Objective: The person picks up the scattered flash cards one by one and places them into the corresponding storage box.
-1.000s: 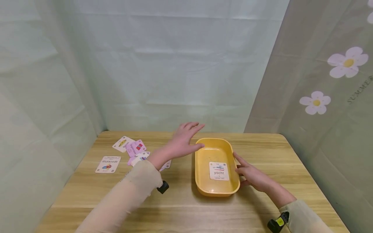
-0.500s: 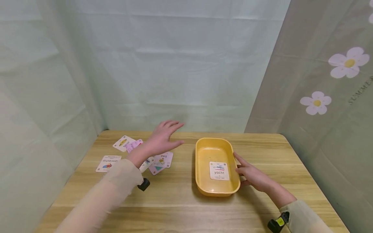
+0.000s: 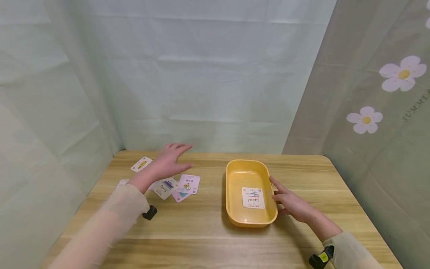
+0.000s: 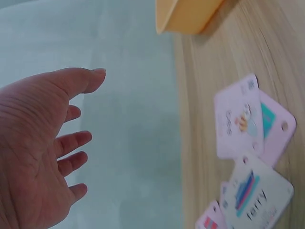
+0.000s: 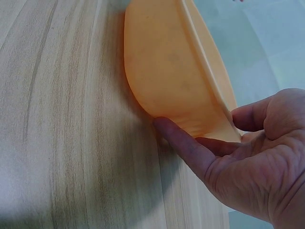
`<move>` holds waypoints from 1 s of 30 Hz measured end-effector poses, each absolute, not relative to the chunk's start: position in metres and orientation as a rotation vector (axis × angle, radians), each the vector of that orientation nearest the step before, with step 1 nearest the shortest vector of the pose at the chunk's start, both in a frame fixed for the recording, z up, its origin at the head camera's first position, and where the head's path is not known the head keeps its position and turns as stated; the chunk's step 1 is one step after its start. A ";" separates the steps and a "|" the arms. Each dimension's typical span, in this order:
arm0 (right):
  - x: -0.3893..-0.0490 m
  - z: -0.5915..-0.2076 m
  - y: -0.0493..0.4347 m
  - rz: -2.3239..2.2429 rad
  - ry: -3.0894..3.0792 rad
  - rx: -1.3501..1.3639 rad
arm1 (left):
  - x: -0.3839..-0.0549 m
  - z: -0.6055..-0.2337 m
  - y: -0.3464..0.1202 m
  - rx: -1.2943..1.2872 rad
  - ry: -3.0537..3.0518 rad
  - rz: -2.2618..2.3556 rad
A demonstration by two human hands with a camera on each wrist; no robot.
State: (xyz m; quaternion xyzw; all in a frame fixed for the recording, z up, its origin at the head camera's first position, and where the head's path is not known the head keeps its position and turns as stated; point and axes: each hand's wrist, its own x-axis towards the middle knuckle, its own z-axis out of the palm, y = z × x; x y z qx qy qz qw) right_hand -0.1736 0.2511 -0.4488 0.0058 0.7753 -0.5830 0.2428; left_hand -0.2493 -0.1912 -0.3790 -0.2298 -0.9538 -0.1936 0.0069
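Observation:
My left hand [image 3: 168, 162] is held above the table over a loose group of picture word cards, palm turned to the right, fingers apart and holding nothing. Beneath and beside it lie a white "ferry" card [image 3: 165, 187], a pink "bee" card [image 3: 189, 184] overlapping another pink card [image 3: 179, 196], and a white card with a yellow picture [image 3: 141, 163]. My right hand [image 3: 295, 203] grips the right side of a yellow plastic tray [image 3: 248, 220]; in the right wrist view its digits touch the rim and lower wall. A "yacht" card [image 3: 253, 198] lies flat inside the tray.
The wooden table [image 3: 201, 239] backs onto a pale cloth curtain [image 3: 208, 86]; a flowered cloth [image 3: 366, 119] hangs at the right. Another white card [image 3: 122, 182] is mostly hidden by the left forearm.
My left hand has moved left from beside the tray to over the cards, uncovering the "bee" and "ferry" cards and covering the "spaceship" card. The right hand and tray have stayed in place.

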 end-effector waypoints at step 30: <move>-0.173 -0.451 0.252 -1.594 2.128 0.016 | -0.261 -0.453 -0.190 -0.739 -3.239 -0.505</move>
